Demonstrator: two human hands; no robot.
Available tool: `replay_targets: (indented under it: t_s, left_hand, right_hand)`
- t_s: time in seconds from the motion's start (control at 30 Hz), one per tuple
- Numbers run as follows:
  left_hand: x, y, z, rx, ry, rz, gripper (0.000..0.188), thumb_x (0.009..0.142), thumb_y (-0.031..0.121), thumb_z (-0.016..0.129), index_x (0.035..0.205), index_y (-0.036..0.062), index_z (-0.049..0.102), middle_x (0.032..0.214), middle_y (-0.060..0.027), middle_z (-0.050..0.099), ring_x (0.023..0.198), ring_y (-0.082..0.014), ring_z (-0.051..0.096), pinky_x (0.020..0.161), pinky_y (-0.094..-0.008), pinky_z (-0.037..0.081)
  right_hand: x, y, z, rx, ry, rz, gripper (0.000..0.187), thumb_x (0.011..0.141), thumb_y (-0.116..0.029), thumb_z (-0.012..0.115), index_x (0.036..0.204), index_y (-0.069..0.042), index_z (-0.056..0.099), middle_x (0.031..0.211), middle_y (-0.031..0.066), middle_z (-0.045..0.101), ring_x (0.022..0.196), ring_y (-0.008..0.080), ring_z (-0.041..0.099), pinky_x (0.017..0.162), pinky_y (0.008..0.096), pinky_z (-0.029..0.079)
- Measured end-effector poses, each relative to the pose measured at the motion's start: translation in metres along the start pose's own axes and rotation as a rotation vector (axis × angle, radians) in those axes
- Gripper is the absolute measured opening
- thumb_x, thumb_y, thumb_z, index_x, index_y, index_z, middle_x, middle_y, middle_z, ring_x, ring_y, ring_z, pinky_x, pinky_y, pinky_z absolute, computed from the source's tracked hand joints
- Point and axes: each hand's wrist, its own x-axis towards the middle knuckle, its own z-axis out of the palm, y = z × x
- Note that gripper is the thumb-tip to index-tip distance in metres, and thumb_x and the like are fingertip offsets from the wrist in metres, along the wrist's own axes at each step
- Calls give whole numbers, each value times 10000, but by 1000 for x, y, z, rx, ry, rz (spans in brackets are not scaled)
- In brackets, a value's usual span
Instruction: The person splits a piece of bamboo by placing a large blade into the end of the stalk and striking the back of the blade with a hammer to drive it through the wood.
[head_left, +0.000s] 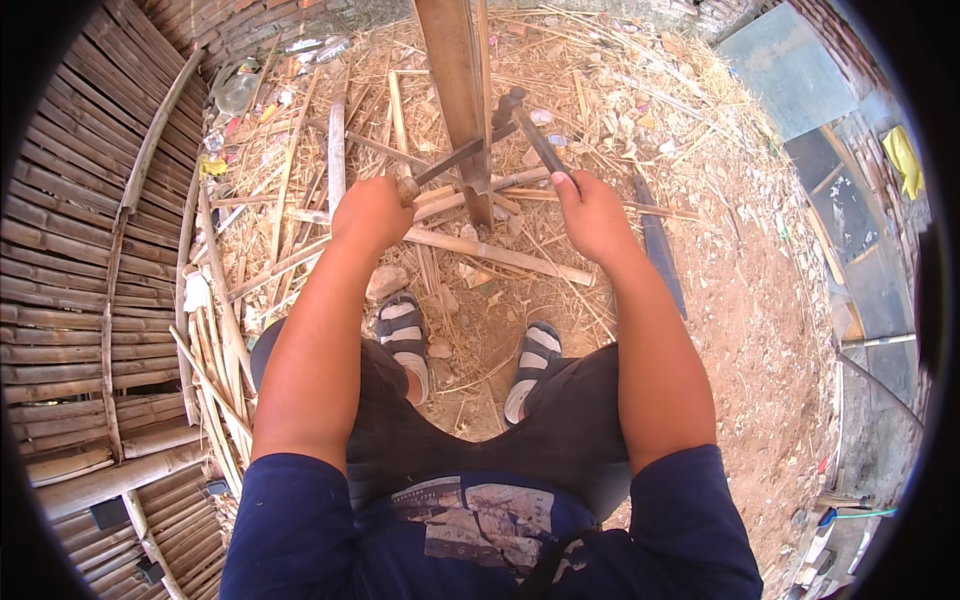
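My left hand (373, 217) is closed round the wooden handle of a large knife (450, 162). Its dark blade points up and to the right, across a split bamboo pole (455, 85). The blade appears lodged in the split, with its tip showing on the pole's right side. In my right hand (597, 217), a hammer (541, 143) is gripped by its dark handle. The hammer's head is at the blade's tip end, right by the pole; whether they touch I cannot tell. The pole's lower end is near the ground ahead of my feet.
Bamboo strips (500, 254) and straw litter the dirt ground (740, 330). A slatted bamboo wall (70, 250) stands at the left. A long dark flat piece (658, 248) lies right of my right hand. Grey panels (790, 70) line the far right, near a yellow cloth (904, 162).
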Motion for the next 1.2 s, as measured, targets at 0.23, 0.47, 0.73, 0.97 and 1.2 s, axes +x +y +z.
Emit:
replay_targets:
  t_s: [0.23, 0.47, 0.73, 0.97, 1.2]
  left_hand:
    - [-1, 5, 3, 1, -7, -10, 322, 878, 318, 740, 1066, 57, 723, 1046, -180, 738, 1007, -361, 705, 880, -460, 573]
    - [-1, 4, 3, -18, -14, -16, 319, 884, 315, 740, 1070, 56, 725, 1044, -182, 737, 1017, -360, 703, 877, -461, 574]
    - [2, 5, 11, -59, 3, 0, 389, 870, 349, 746, 1020, -5, 684, 1003, -234, 726, 980, -412, 695, 866, -503, 549]
    - [1, 8, 12, -75, 3, 1, 372, 866, 341, 750, 1022, 9, 690, 996, -229, 730, 966, -416, 699, 858, -502, 553]
    - [3, 2, 19, -67, 24, 1, 382, 860, 340, 755, 1015, -3, 687, 986, -237, 728, 962, -418, 700, 866, -500, 551]
  right_hand:
    - [-17, -14, -13, 272, 375, -199, 423, 1074, -415, 470, 1098, -7, 578, 798, 239, 675, 715, 456, 654, 646, 502, 500]
    - [-1, 13, 20, -89, 13, -44, 429, 1072, -420, 464, 1097, -2, 561, 791, 256, 673, 738, 472, 661, 660, 537, 495]
    - [-7, -4, -3, 291, 417, -199, 436, 1069, -438, 465, 1085, -13, 556, 747, 248, 653, 751, 473, 662, 657, 556, 468]
    - [6, 19, 27, -122, 30, -22, 429, 1063, -431, 481, 1076, -11, 567, 782, 272, 665, 761, 473, 664, 703, 572, 495]
    - [-6, -20, 4, 109, 257, -143, 441, 1071, -436, 461, 1057, -10, 575, 767, 226, 660, 724, 455, 654, 658, 544, 482]
